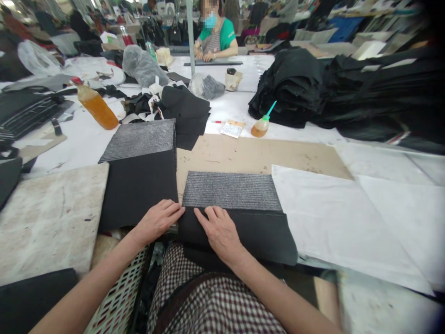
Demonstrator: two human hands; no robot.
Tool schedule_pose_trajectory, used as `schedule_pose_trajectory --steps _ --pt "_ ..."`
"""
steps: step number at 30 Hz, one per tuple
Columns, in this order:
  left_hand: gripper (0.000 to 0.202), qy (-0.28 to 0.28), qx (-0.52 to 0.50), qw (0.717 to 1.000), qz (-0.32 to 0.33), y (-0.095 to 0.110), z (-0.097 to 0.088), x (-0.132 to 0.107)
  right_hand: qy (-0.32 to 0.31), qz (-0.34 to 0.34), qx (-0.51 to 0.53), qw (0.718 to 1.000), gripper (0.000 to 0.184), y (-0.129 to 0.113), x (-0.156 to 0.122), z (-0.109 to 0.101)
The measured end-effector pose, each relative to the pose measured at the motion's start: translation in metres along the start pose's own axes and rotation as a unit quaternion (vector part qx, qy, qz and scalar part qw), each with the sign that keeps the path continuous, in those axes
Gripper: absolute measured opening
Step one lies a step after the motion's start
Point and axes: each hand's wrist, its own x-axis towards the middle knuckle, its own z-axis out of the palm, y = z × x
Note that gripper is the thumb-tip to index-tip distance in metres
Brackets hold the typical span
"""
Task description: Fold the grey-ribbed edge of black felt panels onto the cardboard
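A black panel with a grey ribbed strip [231, 190] along its far side lies in front of me, its plain black part [257, 234] hanging over the table edge. My left hand [160, 220] is closed at the panel's left corner, index fingertip on the seam and thumb hidden. Flat on the black part, just below the seam, rests my right hand [220, 229] with its fingers apart. Left of it, a stack of similar black panels [139, 190] with a ribbed top [142, 139] lies near my left hand.
Brown board [264, 155] lies under the panel, white sheets [333, 218] to the right. Beyond are a glue bottle [260, 126], an amber bottle [97, 109] and black material piles [292, 88]. A stained board [52, 213] is at left. A masked co-worker [217, 35] sits opposite.
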Motion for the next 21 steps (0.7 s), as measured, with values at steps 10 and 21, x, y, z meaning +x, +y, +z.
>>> schedule_pose_trajectory --steps 10,21 --pt "0.030 0.090 -0.023 0.989 -0.119 0.054 0.007 0.025 0.029 0.010 0.003 1.000 0.036 0.004 -0.009 -0.003" --pt "0.025 0.073 0.019 0.990 -0.121 0.064 0.011 0.042 0.033 0.156 -0.033 0.987 0.054 0.129 -0.130 -0.040"
